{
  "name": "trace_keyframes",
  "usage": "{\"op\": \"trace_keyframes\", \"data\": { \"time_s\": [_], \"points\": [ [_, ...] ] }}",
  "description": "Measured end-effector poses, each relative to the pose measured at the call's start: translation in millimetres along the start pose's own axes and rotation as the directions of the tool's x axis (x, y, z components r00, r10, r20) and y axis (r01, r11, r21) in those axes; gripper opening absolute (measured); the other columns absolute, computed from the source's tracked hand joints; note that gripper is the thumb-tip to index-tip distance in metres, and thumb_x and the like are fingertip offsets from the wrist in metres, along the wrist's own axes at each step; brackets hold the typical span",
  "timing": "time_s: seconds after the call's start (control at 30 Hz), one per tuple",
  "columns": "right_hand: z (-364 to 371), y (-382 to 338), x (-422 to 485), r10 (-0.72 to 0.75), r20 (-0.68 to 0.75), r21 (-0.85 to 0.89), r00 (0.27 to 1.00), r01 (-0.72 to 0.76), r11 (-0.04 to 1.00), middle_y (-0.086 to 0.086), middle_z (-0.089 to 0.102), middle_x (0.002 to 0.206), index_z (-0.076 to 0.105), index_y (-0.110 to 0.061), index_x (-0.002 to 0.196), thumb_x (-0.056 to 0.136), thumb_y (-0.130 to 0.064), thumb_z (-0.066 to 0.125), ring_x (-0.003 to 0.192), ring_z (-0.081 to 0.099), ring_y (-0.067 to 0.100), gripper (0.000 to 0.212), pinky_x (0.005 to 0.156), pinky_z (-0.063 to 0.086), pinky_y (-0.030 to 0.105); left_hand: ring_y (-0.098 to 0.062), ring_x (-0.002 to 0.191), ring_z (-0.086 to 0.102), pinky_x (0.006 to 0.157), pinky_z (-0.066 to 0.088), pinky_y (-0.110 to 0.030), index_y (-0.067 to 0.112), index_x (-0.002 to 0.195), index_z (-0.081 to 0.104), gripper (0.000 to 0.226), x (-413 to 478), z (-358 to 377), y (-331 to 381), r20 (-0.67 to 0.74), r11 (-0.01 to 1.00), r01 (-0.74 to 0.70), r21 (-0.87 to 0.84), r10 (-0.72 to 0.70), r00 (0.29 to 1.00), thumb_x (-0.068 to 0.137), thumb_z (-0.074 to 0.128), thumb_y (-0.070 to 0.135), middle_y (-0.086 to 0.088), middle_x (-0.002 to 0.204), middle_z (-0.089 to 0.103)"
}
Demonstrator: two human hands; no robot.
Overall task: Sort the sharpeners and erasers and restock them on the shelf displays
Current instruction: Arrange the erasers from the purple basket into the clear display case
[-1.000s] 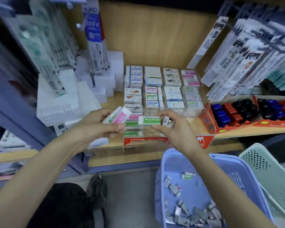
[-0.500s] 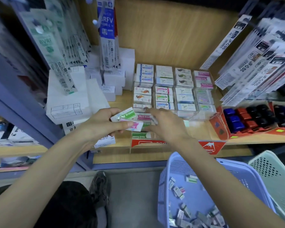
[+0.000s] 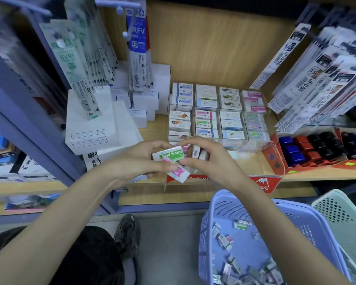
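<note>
My left hand point(image 3: 140, 161) holds two white erasers in front of the shelf: a green-labelled eraser point(image 3: 170, 154) on top and a pink-labelled eraser point(image 3: 178, 172) beneath it under my thumb. My right hand point(image 3: 210, 159) meets them from the right and pinches the green-labelled eraser's end, with small pale erasers point(image 3: 196, 152) tucked in its curled fingers. Behind the hands, a clear eraser display point(image 3: 218, 112) holds rows of boxed erasers. Below, a purple basket point(image 3: 218, 233) contains several loose small items.
White boxes point(image 3: 90, 124) are stacked at the left of the wooden shelf point(image 3: 317, 173). A red tray of dark, red and blue sharpeners point(image 3: 308, 149) sits at the right. Hanging refill packets point(image 3: 325, 79) flank both sides. A pale green basket point(image 3: 345, 223) stands at the far right.
My right hand came back from the front of the display to my left hand and now pinches the green-labelled eraser. The left hand stayed holding both erasers.
</note>
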State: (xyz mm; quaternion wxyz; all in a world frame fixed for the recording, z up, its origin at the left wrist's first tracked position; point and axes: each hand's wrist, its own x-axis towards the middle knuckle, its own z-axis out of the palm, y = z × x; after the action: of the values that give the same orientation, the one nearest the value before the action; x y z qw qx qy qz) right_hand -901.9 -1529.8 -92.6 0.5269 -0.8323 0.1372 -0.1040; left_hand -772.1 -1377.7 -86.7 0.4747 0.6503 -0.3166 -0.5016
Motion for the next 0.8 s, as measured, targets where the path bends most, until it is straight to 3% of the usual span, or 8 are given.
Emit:
{"op": "trace_keyframes", "data": {
  "time_s": [0.13,0.2,0.27,0.4,0.5,0.6,0.7,0.8],
  "points": [
    [-8,8,-5,0.049,-0.131,-0.002,0.99,-0.049,0.999,-0.026,0.06,0.089,0.062,-0.04,0.091,0.08,-0.019,0.073,0.087,0.055,-0.009,0.026,0.084,0.041,0.014,-0.006,0.054,0.051,0.047,0.039,-0.017,0.015,0.111,0.057,0.043,-1,-1,1,-0.083,0.995,0.08,-0.066,-0.085,0.993,0.071,0.073,0.014,-0.006,0.082,0.068],
    [-14,15,-8,0.104,-0.205,0.031,0.973,-0.1,0.995,-0.024,0.06,0.086,0.063,-0.035,0.093,0.081,-0.021,0.072,0.083,0.055,-0.005,0.02,0.085,0.042,0.02,-0.006,0.056,0.053,0.049,0.045,-0.016,0.015,0.106,0.06,0.03,-2,-5,1,-0.151,0.993,0.096,-0.069,-0.106,0.983,0.078,0.071,0.012,-0.007,0.081,0.066],
    [-17,20,-12,0.145,-0.215,-0.004,0.966,-0.149,0.989,-0.026,0.059,0.093,0.063,-0.03,0.097,0.082,-0.022,0.071,0.089,0.055,-0.002,0.018,0.087,0.04,0.017,-0.007,0.06,0.057,0.057,0.051,-0.016,0.014,0.098,0.064,0.015,-2,-9,-1,-0.189,0.992,0.082,-0.092,-0.098,0.977,0.083,0.066,0.012,-0.004,0.078,0.065],
    [-11,24,-15,0.17,-0.194,-0.202,0.966,-0.209,0.957,-0.016,0.059,0.107,0.066,-0.028,0.106,0.082,-0.03,0.071,0.102,0.053,0.004,0.025,0.082,0.038,0.014,-0.009,0.066,0.067,0.068,0.057,-0.02,0.013,0.093,0.063,0.009,1,-10,-4,-0.241,0.986,0.07,-0.154,-0.106,0.965,0.089,0.058,0.007,-0.006,0.085,0.068],
    [-10,17,-11,0.193,-0.175,-0.283,0.965,-0.237,0.929,-0.015,0.059,0.096,0.066,-0.027,0.107,0.082,-0.034,0.07,0.088,0.054,0.007,0.026,0.074,0.041,0.023,-0.011,0.07,0.068,0.069,0.057,-0.02,0.013,0.095,0.062,0.014,3,-10,-4,-0.251,0.983,0.07,-0.168,-0.111,0.962,0.091,0.054,0.003,-0.007,0.089,0.069],
    [-8,9,-5,0.193,-0.098,-0.525,0.976,-0.215,0.823,-0.016,0.054,0.08,0.065,-0.028,0.104,0.084,-0.04,0.067,0.079,0.053,0.01,0.024,0.066,0.041,0.027,-0.012,0.072,0.068,0.068,0.057,-0.019,0.013,0.096,0.062,0.014,3,-9,-4,-0.272,0.979,0.066,-0.19,-0.117,0.955,0.092,0.054,0.003,-0.006,0.086,0.07],
    [-2,3,-2,0.173,0.018,-0.695,0.985,-0.112,0.71,-0.008,0.063,0.1,0.065,-0.028,0.104,0.087,-0.048,0.059,0.096,0.057,0.017,0.027,0.07,0.042,0.028,-0.009,0.07,0.07,0.066,0.057,-0.018,0.012,0.098,0.063,0.013,3,-9,-3,-0.282,0.973,0.054,-0.224,-0.118,0.952,0.09,0.056,0.004,-0.005,0.083,0.071],
    [-3,2,-1,0.187,0.062,-0.736,0.98,-0.082,0.672,-0.005,0.061,0.12,0.057,-0.032,0.125,0.092,-0.05,0.049,0.111,0.054,0.02,0.039,0.081,0.044,0.032,-0.008,0.069,0.07,0.066,0.057,-0.017,0.013,0.097,0.064,0.014,1,-8,-2,-0.274,0.976,0.049,-0.211,-0.107,0.956,0.089,0.058,0.004,-0.006,0.085,0.072]
  ]
}}
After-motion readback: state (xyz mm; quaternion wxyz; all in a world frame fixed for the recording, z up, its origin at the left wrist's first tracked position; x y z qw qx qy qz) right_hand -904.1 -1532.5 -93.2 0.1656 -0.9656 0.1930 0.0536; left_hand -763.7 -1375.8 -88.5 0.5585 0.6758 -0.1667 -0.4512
